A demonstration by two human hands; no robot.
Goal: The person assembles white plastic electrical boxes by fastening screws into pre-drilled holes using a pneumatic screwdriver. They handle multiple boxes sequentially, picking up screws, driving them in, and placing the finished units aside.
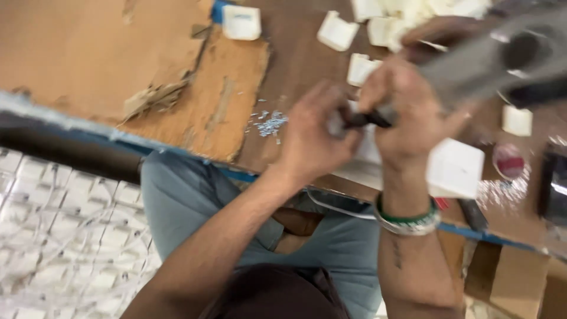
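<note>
Black-handled tool (367, 120), thin and dark, sits between the two hands above the middle of the bench (88, 53), near its blue-trimmed front edge. The right hand (407, 115) is wrapped tight around the handle, its grip fully closed. The left hand (313, 139) meets it from the other side, fingers pinched together at the tool's tip; motion blur hides whether a small part is held there, so I cannot tell what that grip has hold of. A white square plastic part (453, 168) lies just beside the right wrist, which wears green and silver bangles (407, 220). More white plastic parts (336, 31) are scattered toward the far edge. Small metal screws (269, 124) lie loose near the left hand. A grey machine arm (502, 56) reaches over the far right corner.
</note>
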